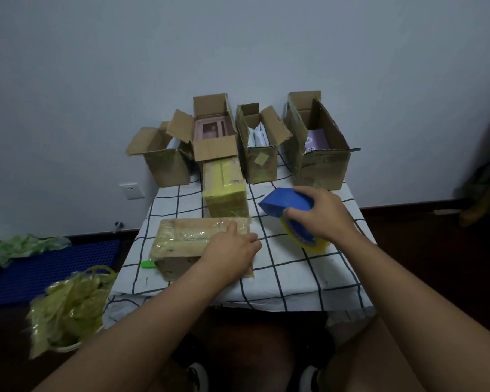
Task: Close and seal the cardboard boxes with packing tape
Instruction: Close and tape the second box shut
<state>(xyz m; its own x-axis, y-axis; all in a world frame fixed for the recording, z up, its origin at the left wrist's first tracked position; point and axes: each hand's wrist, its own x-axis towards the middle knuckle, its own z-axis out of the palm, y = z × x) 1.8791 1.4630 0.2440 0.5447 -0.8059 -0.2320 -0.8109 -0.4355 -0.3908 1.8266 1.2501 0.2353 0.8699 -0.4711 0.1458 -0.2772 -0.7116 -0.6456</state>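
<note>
Left hand point(229, 251) flat, fingers straight, on the taped box point(193, 244); right hand point(320, 213) gripping blue tape dispenser point(287, 203).

a plain pale wall point(238, 46) fills the upper view, dim and evenly lit. a white socket point(132, 190) sits low on it, left of the table point(309, 281) — a small one under a white cloth with a dark grid. the floor point(425, 250) is dark wood with a dark skirting. a blue mat point(51, 267) lies at left — crumpled green plastic point(26, 246) on its far edge.
</note>
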